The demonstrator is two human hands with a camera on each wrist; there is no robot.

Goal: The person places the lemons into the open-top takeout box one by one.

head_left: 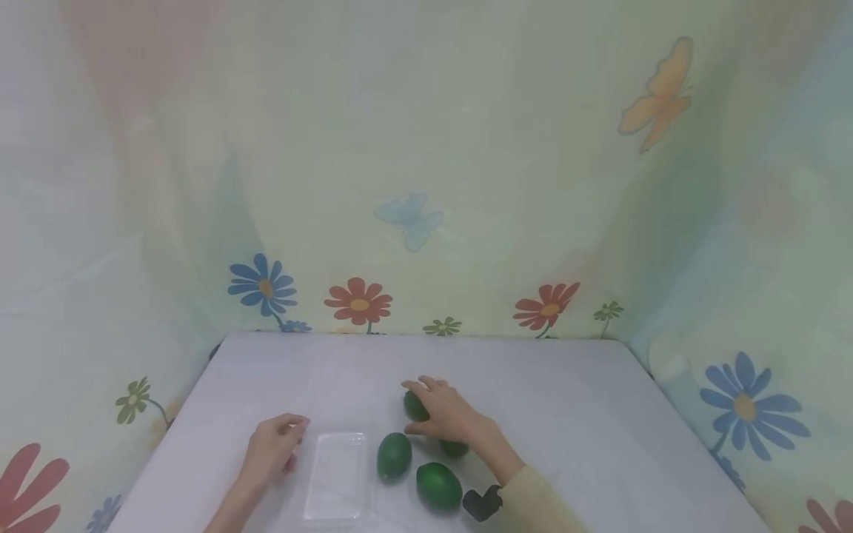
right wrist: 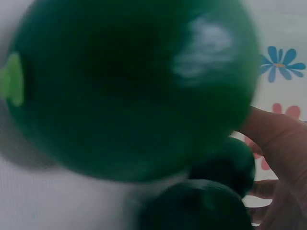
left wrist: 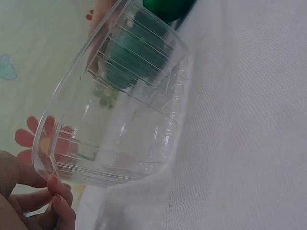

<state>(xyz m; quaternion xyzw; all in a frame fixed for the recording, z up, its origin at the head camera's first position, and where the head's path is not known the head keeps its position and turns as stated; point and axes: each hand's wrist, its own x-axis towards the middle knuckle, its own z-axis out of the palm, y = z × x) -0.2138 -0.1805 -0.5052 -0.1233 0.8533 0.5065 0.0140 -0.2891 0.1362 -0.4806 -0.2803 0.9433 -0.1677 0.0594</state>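
Note:
My left hand pinches the rim of a clear plastic container at one corner; in the left wrist view, thumb and fingertips meet on that rim. The container has ribbed walls and rests on the table. To its right lie several glossy, dark green oval fruits, among them a near one and one beside the container. My right hand curls its thumb and fingers round the farthest fruit. Under that hand another fruit is partly hidden. A large fruit with a light green stem end fills the right wrist view.
A white cloth covers the table. Behind and at both sides hangs a pale curtain printed with flowers and butterflies. A dark object shows beside the right sleeve.

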